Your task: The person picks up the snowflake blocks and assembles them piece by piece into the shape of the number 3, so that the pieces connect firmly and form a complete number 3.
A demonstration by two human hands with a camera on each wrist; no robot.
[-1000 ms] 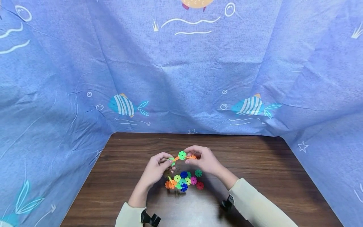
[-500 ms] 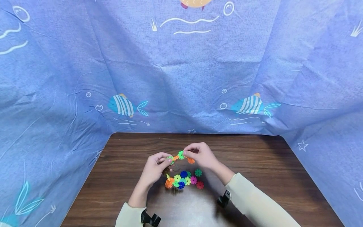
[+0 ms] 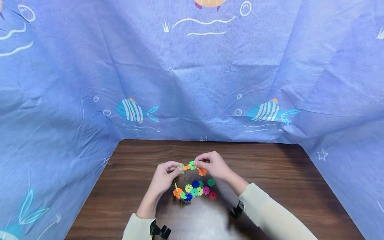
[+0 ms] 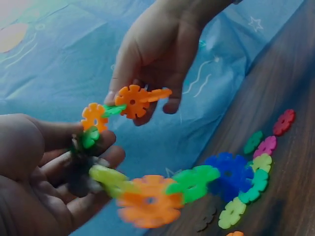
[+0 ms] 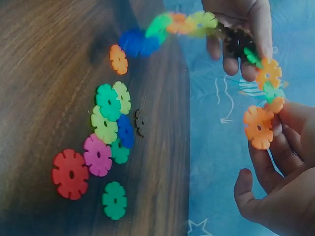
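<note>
Both hands hold up one chain of slotted plastic snowflake discs above the table. My left hand pinches a green disc beside dark, blackish discs. My right hand pinches another green disc between thumb and fingers. Orange discs sit on either side of that green one, and the right-hand end carries an orange disc. Below my left hand the rest hangs in a curve: yellow, orange, green and a blue disc, slightly blurred.
Loose discs lie on the brown wooden table in front of me, among them a red one, a pink one, several greens and yellows, and a dark one. A blue printed cloth stands behind the table.
My right hand has shifted its hold to the green disc, and the orange end disc shows lower. The hanging end with the blue disc has swung left. My left hand keeps its grip.
</note>
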